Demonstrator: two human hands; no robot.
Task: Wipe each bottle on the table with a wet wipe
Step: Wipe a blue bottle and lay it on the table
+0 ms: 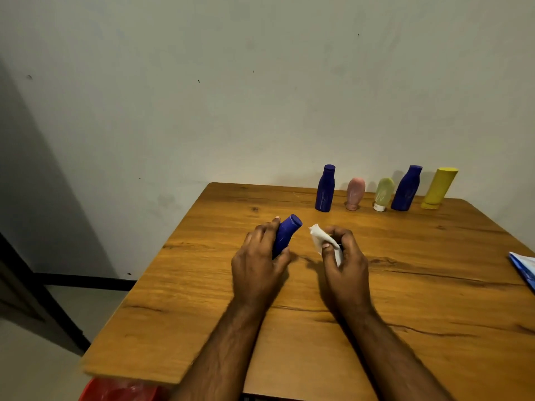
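Blue bottle (285, 235) in L hand (259, 266) — wipe (324, 241) in R hand (344, 260).

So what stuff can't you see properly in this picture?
- Blue bottle in the left hand: its lower half is hidden by the fingers.
- Wet wipe: mostly bunched inside the right hand.
- Blue packet: cut off by the right edge.
- Red tub: hidden under the table.
- Bottle labels: too small.

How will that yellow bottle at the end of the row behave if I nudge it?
The yellow bottle is tall and stands on its narrow cap end, so it would probably tip rather than slide. Its round body would likely roll once down. It looks like plastic, so probably not fragile.
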